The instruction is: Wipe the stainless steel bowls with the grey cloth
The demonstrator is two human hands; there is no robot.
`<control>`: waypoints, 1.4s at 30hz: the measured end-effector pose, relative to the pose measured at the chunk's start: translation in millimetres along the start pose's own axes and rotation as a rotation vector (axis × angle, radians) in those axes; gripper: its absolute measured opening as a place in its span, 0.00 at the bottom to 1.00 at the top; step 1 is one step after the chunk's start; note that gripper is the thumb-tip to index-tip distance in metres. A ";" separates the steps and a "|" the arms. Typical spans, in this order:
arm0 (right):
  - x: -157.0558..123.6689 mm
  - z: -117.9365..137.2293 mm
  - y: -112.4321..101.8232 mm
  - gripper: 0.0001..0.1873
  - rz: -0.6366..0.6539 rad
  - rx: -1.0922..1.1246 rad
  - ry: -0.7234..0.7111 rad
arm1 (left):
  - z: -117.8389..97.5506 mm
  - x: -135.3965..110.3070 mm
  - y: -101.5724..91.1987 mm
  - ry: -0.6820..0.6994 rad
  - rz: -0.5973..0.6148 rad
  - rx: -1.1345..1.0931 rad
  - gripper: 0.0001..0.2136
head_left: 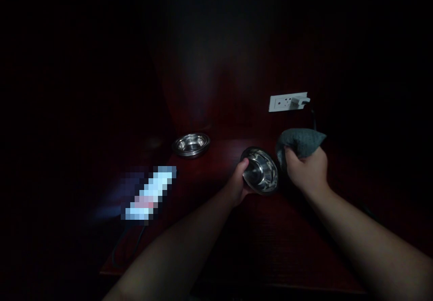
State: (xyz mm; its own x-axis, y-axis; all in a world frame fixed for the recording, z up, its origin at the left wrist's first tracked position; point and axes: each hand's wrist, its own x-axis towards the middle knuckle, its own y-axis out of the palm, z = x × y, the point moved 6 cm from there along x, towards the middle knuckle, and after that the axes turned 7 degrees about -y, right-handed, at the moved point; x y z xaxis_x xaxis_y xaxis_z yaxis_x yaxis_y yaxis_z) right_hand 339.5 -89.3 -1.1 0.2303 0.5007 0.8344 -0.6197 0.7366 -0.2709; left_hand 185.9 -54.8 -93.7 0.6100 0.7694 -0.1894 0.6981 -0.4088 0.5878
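Two hands at work over one desk (257, 233): left hand (237, 186) has its fingers closed on one steel bowl (265, 174), thumb over the rim, bowl tilted up off to the right of center, while right hand (309, 170) has its fingers bunched around one grey-green cloth (301, 139) just beside it. One stack of steel dishes (191, 145) sits farther back left, at least two, exact count unclear from here. Also one lit, pixelated screen (150, 193) at left, one wall socket (280, 104) with one plug (299, 101) in it.
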 end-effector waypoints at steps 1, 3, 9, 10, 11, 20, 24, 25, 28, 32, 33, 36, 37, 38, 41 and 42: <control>1.3 3.9 -5.0 0.10 -0.036 -0.068 -0.061 | -0.9 -0.8 0.6 -0.003 0.000 -0.009 0.28; 0.1 13.6 -4.3 0.12 0.003 -0.186 -0.190 | -1.9 -1.8 1.1 -0.009 -0.002 -0.014 0.29; -29.7 35.1 47.8 0.15 0.667 -0.293 -0.448 | 0.2 -0.1 0.3 -0.047 0.031 -0.005 0.26; -32.4 36.1 51.1 0.16 0.704 -0.300 -0.448 | 0.7 0.6 -0.1 -0.055 0.042 -0.007 0.25; -33.5 36.6 52.5 0.17 0.717 -0.307 -0.440 | 1.2 1.2 -0.6 -0.063 0.051 -0.010 0.25; -36.1 32.2 54.0 0.13 0.814 -0.370 -0.419 | 1.9 0.3 -0.5 -0.060 0.027 0.009 0.22; -40.7 31.0 56.1 0.11 0.924 -0.312 -0.386 | 2.0 -0.7 0.1 -0.083 0.006 0.056 0.22; -42.0 32.2 56.1 0.10 0.955 -0.278 -0.382 | 2.2 -0.4 -0.4 -0.086 0.002 0.066 0.23; -44.9 37.9 54.6 0.05 1.028 -0.113 -0.356 | 3.4 1.2 -2.3 -0.084 0.004 0.088 0.25; -47.0 44.8 52.8 0.06 1.036 0.179 -0.295 | 5.1 3.4 -3.5 -0.059 0.037 0.098 0.29; -47.1 45.7 52.7 0.06 1.014 0.233 -0.288 | 5.4 3.7 -3.5 -0.054 0.045 0.102 0.30; -46.5 46.1 52.5 0.04 0.910 0.334 -0.259 | 5.9 3.8 -3.3 -0.053 0.061 0.113 0.32; -45.8 46.0 52.1 0.04 0.864 0.350 -0.251 | 5.8 3.7 -3.7 -0.053 0.055 0.112 0.32; -45.1 46.0 51.6 0.04 0.818 0.357 -0.249 | 5.4 3.5 -4.3 -0.054 0.045 0.109 0.32; -43.1 46.5 50.1 0.07 0.707 0.360 -0.267 | 4.2 3.2 -5.5 -0.062 0.016 0.088 0.30; -42.8 46.6 50.2 0.08 0.690 0.363 -0.278 | 4.1 3.1 -5.2 -0.071 0.013 0.081 0.29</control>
State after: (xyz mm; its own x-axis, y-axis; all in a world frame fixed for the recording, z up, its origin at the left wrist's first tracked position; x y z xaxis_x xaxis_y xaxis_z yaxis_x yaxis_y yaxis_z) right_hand 263.5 -95.0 -28.1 -0.4550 0.6204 0.6389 -0.7686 0.0888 -0.6335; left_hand 185.7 -52.3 -100.6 0.6424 0.7283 -0.2386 0.7159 -0.4592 0.5260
